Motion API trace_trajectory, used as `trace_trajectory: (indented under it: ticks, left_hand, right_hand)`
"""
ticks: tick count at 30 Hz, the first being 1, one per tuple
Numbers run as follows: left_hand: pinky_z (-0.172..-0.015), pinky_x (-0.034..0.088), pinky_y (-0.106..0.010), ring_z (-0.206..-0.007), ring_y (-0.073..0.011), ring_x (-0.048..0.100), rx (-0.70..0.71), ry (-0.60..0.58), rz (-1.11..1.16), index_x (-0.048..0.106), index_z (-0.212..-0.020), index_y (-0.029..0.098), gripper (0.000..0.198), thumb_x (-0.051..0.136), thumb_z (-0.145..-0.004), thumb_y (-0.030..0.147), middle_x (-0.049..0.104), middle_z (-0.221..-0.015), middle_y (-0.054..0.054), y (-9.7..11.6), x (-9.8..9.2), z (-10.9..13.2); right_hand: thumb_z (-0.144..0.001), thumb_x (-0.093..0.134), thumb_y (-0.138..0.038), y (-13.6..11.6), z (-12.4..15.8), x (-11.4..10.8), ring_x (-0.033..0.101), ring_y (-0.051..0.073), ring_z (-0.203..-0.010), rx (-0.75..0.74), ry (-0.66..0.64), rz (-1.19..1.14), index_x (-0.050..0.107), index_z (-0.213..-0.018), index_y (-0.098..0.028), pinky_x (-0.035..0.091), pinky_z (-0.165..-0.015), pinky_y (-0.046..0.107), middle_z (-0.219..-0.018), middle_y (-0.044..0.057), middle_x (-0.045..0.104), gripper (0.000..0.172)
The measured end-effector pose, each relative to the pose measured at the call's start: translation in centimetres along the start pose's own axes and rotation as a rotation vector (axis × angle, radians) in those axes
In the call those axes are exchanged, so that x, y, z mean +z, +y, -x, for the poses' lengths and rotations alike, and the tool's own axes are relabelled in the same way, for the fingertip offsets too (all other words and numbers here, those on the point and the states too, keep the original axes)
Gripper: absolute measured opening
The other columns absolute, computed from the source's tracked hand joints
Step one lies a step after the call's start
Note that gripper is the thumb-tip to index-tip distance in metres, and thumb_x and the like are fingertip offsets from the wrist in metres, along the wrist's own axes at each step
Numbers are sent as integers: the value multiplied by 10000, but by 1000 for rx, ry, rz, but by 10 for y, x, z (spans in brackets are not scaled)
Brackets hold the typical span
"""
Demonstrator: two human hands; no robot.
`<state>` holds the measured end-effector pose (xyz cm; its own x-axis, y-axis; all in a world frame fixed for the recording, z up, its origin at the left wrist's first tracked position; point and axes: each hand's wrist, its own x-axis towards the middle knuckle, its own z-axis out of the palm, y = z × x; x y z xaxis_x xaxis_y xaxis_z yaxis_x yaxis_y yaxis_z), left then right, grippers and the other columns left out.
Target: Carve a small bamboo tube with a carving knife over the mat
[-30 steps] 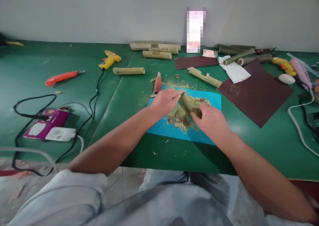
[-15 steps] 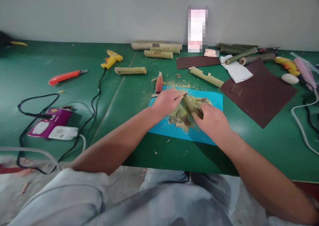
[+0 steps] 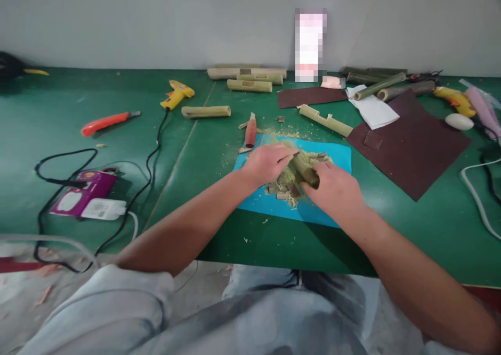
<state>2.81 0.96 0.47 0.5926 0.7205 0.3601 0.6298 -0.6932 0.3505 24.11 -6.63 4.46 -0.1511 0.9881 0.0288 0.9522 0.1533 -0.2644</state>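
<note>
Two hands on one tube (image 3: 303, 168), left hand (image 3: 269, 164) shifted along it

Green table (image 3: 282, 245) in front, front strip dotted with shavings. Off left, a purple box (image 3: 84, 193) and white plug (image 3: 104, 209). Chips (image 3: 284, 190) and dust lay on a blue sheet (image 3: 340, 156).

Right hand (image 3: 334, 185) gripped the tube's near end, fingers curled round it. Tube slanted above the chips over mid-sheet, far end leaning left; contact with the pile, could not tell. Left hand narrow, fingertips pinching a thin dark strip (image 3: 296, 154) at the tube's far end; material unclear.

Change: in the last half second the left hand moved right and slightly nearer, covering the far end that had shown before. Right hand stayed about where it was. Probably one stroke over the tube's surface, right hand serving as clamp; work looked still under way.

Past the sheet: red-handled tool (image 3: 250, 133) just beside its far left corner, red cutter (image 3: 107, 122) well left. Notched tube (image 3: 324, 121) touched a brown sheet (image 3: 415, 151) at right. Farther: yellow glue gun (image 3: 177, 95), more tubes (image 3: 249, 86), then a blurred-out screen (image 3: 311, 47) upright against the wall (image 3: 156, 26).
</note>
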Motion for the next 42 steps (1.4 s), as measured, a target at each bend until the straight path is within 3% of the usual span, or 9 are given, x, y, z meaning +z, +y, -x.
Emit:
trace_trajectory:
  ticks: [3,8,16,21,27,34,38,42]
  left_hand:
    - [-901,623,-371,-1043,-246,763,-39,11,-8,765,-1328,197,377,488,-1094,300,810,-1153,-106,-10,-3,-3]
    - [-871,617,-338,-933,-205,754,-132,111,-3,780,-1295,201,362,498,-1087,292,795,-997,-72,-21,-5,-4]
    - [-909,625,-347,-1070,-230,764,50,-41,80,751,-1356,223,371,489,-1106,303,805,-1180,-90,5,2,0]
    - [-808,616,-321,-938,-219,764,-109,55,-55,765,-1331,201,373,488,-1095,284,809,-1036,-95,-2,0,-3]
    - [-823,626,-318,-980,-213,770,13,-1,-34,761,-1328,242,376,462,-1110,309,815,-1110,-82,8,3,0]
    - [-816,632,-350,-998,-239,774,31,-4,-23,759,-1320,214,385,456,-1112,328,815,-1121,-111,12,1,1]
    - [-890,627,-340,-1025,-223,771,-47,50,-50,771,-1302,211,359,488,-1101,303,815,-1157,-104,-1,-3,0]
    - [-912,629,-350,-998,-224,771,-166,121,-55,790,-1268,182,341,519,-1081,269,818,-1064,-100,-13,-6,-1]
  right_hand:
    - [-905,729,-335,0,0,1,710,302,-999,-34,7,-19,702,-1088,-161,448,-688,345,-1155,167,758,253]
    - [-964,637,-351,1,0,2,694,264,-849,0,49,5,702,-961,-173,407,-642,339,-972,140,761,189]
    - [-1018,545,-272,3,-3,2,680,241,-872,-6,41,4,733,-930,-164,393,-653,330,-1029,145,757,234]
    - [-1038,528,-284,2,-3,2,685,244,-867,-2,46,27,735,-947,-166,375,-647,335,-1034,140,758,255]
    - [-1059,458,-270,3,-2,5,677,245,-848,-10,63,26,712,-928,-177,378,-639,349,-1006,137,744,300]
    - [-956,670,-324,4,-4,6,686,304,-1022,-56,19,-7,694,-1057,-151,482,-761,380,-1134,166,729,202]
    - [-932,687,-276,4,-3,6,683,315,-1075,-94,30,-14,686,-1046,-155,513,-842,400,-1142,168,726,166]
    - [-916,707,-295,3,1,7,683,328,-1050,-104,56,15,682,-1017,-162,514,-801,402,-1081,161,724,169]
